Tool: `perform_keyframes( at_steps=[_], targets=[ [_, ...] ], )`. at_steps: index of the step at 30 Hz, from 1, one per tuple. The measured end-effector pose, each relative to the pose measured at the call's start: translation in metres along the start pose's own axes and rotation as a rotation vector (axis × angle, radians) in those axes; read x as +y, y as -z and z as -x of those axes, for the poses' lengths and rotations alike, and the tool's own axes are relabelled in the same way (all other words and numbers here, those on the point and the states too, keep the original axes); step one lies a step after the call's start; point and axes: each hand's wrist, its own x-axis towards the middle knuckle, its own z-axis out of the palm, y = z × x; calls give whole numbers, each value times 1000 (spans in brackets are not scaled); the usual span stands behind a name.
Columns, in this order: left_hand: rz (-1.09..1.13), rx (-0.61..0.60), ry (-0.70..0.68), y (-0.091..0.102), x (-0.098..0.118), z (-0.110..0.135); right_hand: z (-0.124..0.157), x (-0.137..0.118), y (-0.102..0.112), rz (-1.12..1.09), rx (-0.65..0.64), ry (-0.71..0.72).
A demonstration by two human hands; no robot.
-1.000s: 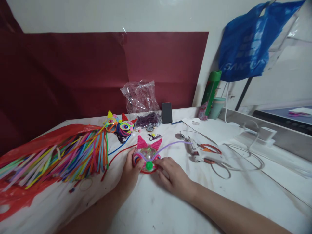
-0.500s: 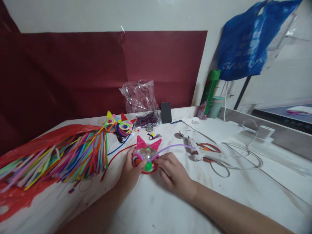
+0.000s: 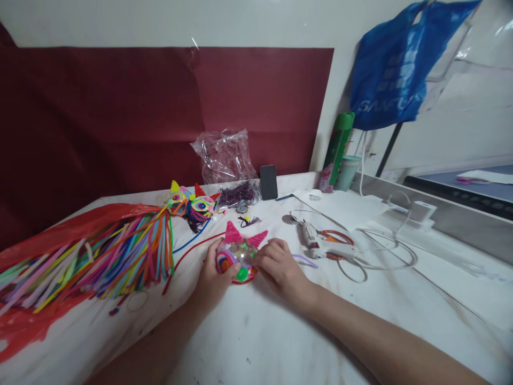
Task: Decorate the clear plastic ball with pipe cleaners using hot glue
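A small clear ball with pink pipe-cleaner ears, coloured swirl eyes and a green pompom nose, the cat-face craft (image 3: 239, 252), rests on the white table (image 3: 256, 331). My left hand (image 3: 212, 275) cups its left side, fingers curled round it. My right hand (image 3: 278, 270) pinches its right side, where a purple pipe cleaner (image 3: 304, 260) trails out to the right along the table. A red pipe cleaner (image 3: 188, 254) runs from under the craft to the left.
A heap of coloured pipe cleaners (image 3: 100, 259) lies on a red plastic bag at left. A finished multicoloured cat craft (image 3: 191, 206) sits behind. A white glue gun (image 3: 324, 247) with cable and red-handled scissors lie at right. A clear bag (image 3: 224, 155), a phone (image 3: 268, 182) and a green can (image 3: 336, 152) stand at the back.
The purple pipe cleaner, earlier arching over towards the glue gun, now lies lower and shorter beside my right hand. My right hand has crept up the craft's right side.
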Motion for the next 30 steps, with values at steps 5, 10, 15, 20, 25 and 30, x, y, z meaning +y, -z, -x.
perform_keyframes(
  at_steps=[5, 10, 15, 20, 25, 30],
  targets=[
    [-3, -24, 12, 0, 3, 1, -4, 0, 1, 100, -10, 65],
    [14, -8, 24, -3, 7, 3, -6, -1, 5, 164, -34, 124],
    [53, 28, 61, -10, 9, 7, -6, -3, 5, 182, -47, 152],
    [-24, 94, 69, -17, 14, 9, -4, -2, 2, 170, -25, 153],
    [-83, 119, 45, -17, 17, 7, -3, 0, 2, 94, -71, 74],
    [-66, 114, 5, -12, 12, 4, -3, 1, 3, 60, -122, 48]
  ],
)
